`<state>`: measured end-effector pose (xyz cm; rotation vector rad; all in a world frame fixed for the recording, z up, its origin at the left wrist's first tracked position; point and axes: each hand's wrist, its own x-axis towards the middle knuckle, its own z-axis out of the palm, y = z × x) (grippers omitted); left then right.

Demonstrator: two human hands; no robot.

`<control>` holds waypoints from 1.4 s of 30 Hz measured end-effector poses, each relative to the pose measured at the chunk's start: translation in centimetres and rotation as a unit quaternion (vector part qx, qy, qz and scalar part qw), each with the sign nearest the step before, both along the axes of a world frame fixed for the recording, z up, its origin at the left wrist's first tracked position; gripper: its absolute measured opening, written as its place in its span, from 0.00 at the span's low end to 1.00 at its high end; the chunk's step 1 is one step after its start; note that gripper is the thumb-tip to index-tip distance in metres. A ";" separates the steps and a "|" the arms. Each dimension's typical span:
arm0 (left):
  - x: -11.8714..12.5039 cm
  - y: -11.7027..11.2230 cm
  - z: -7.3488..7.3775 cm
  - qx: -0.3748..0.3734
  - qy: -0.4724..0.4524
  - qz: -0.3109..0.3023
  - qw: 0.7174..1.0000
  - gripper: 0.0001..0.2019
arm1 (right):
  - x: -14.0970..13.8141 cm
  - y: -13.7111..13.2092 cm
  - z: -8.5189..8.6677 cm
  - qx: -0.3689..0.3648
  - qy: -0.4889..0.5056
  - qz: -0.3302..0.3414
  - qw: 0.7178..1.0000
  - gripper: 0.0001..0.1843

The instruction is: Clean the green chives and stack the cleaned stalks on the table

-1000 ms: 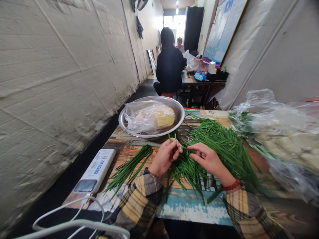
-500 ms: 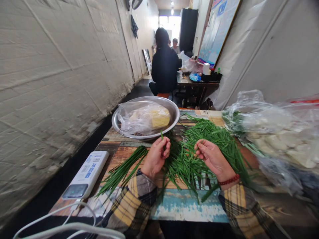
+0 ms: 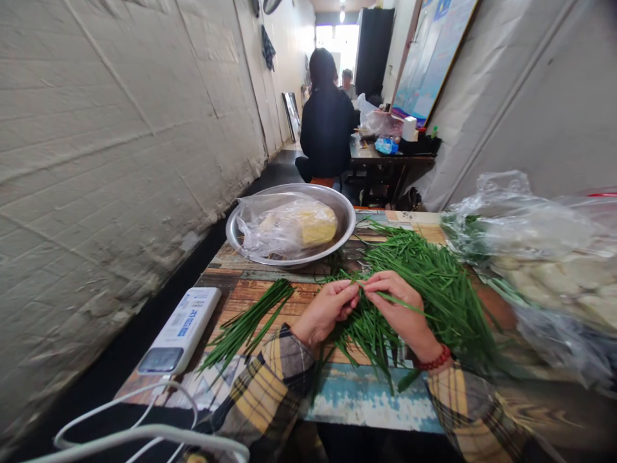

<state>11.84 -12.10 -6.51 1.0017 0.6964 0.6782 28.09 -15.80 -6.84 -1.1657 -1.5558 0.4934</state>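
Firstly, the pale quilted wall (image 3: 106, 161) runs along the left of my station, scuffed and stained toward its base. My table (image 3: 376, 402) has a top patterned as mixed planks, brown for the most part, with a worn blue-and-white strip along the near edge. Beyond it a person in black (image 3: 325, 128) sits with their back to me at a dark far table (image 3: 405, 161).

On my own table, the heap of green stalks (image 3: 424, 270) spreads loosely from the centre to the right, reaching under and behind my hands. To its right sits a clear plastic bag (image 3: 544, 222) with pale, rounded contents, blurred on that side. At the far edge stands a metal basin (image 3: 346, 218) containing a bagged yellowish item (image 3: 313, 225).

A white device (image 3: 193, 328) lies at the left, a white cable (image 3: 110, 400) joined to its near end. Between it and my left wrist rests a neat bunch of stalks (image 3: 253, 318).

My left hand (image 3: 328, 312) and right hand (image 3: 400, 315) meet above the heap, fingertips pinched narrow on a single stalk (image 3: 398, 300), which trails across the right fingers. Exactly which fingertips bear on it seems too small to confirm. A red beaded bracelet (image 3: 436, 359) circles my right wrist.
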 end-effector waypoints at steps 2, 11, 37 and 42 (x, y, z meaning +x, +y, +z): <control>0.0 0.1 0.0 -0.008 -0.015 0.009 1.000 0.16 | -0.1 0.0 0.1 0.008 -0.015 0.012 1.000 0.05; 0.0 0.3 0.1 -0.034 -0.034 0.056 0.997 0.15 | -0.1 0.0 -0.5 -0.010 -0.065 0.082 0.994 0.08; -1.2 1.2 0.6 -0.043 -0.098 0.084 0.991 0.10 | 7.8 -0.8 -1.8 -0.131 -0.093 -0.101 0.982 0.17; -1.3 1.5 0.4 -0.044 -0.109 0.105 0.988 0.09 | 9.6 -1.0 -2.2 -0.103 -0.280 -0.081 0.951 0.19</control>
